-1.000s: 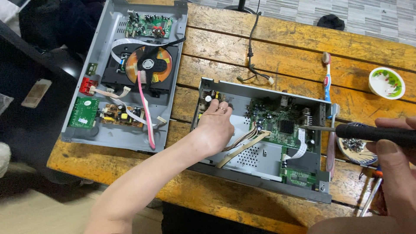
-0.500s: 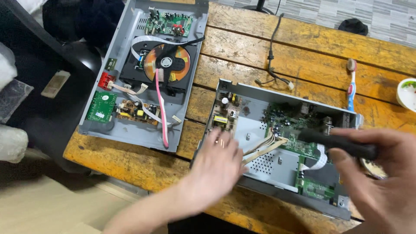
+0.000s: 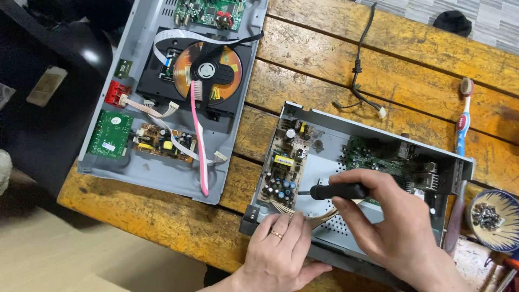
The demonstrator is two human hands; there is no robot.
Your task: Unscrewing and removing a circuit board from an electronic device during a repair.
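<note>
On the near right of the wooden table [image 3: 303, 86], an opened grey metal chassis [image 3: 324, 121] is being worked on, its lid already off and its boards laid bare. A black-handled screwdriver [image 3: 339, 191] is gripped by the right hand [image 3: 392, 216], fingers curled closed around the handle, the tip pointed left toward the brown power board [image 3: 284, 165] at the chassis's left end. The left hand [image 3: 281, 254] is laid on the near front edge of the chassis, fingers loosely spread and partly curled, nothing grasped; a bundle of pale ribbon cable [image 3: 319, 216] is touched or nearly touched by the fingertips, which of the two cannot be told. A green main board [image 3: 378, 157] is seen further right inside the same case.

Progress, as judged: casing is opened, but both boards appear seated in place, so board removal seems only at the screw stage. Whether any screw is out cannot be told, though small dark fasteners are collected in a patterned bowl [image 3: 494, 219] at the right edge.

Well apart to the left, a second opened unit [image 3: 162, 178] is laid out, with disc drive [image 3: 208, 70] exposed and a pink ribbon cable [image 3: 197, 140] trailing. A toothbrush [image 3: 462, 116] and a loose black cord [image 3: 359, 59] are left on the planks beyond
</note>
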